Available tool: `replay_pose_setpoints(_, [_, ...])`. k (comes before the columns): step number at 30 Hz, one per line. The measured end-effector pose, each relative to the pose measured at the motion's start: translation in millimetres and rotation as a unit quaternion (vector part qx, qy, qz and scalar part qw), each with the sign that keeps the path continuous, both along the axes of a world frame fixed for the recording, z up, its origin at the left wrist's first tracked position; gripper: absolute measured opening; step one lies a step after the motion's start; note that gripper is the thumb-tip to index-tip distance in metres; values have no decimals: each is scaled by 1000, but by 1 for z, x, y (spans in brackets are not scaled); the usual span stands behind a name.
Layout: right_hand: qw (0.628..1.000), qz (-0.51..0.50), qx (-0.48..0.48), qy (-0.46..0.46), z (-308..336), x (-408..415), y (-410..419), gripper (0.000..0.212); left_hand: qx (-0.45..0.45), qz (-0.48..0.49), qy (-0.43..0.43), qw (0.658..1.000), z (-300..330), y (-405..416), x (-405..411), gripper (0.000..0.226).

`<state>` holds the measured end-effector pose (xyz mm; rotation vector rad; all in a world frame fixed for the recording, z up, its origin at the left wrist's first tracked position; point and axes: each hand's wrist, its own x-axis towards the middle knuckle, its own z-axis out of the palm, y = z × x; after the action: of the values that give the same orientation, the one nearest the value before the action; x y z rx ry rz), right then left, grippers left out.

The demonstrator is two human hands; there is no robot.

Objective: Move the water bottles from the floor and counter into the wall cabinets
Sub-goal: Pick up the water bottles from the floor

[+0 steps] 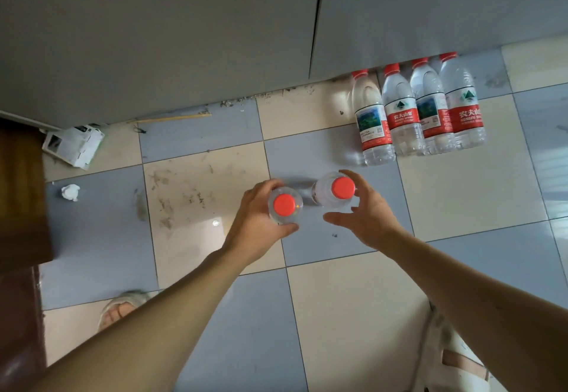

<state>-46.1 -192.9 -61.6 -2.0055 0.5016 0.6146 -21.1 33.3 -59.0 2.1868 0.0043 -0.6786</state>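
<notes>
The checkered floor (353,314) is being viewed from above, with grey cabinet doors (159,31) lying beyond both hands. Four water bottles (418,111) are being kept upright in a row past the right hand (365,210), against the cabinet base. One red-capped bottle (284,205) is being gripped by the left hand (261,222); a second bottle (336,190) is being loosely encircled by the right hand's curled fingers, firm contact being unclear.

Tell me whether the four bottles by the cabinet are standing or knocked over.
Standing. The four bottles sit in a row on the floor tiles, red caps up beside the cabinet base, labels reading level.
</notes>
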Motion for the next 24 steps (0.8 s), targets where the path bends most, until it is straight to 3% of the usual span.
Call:
replay_pose_setpoints(6, [995,-47,71,-61,-24,-2,11,67,-50,103,6,993,-18,-13,-11,75])
replay_pose_setpoints(12, [990,-98,86,-47,1,-6,10,67,-84,181,52,979,-1,-15,-11,68])
replay_pose_setpoints(24, [987,-44,113,-101,174,41,-8,70,-116,184,-3,976,163,-30,29,65])
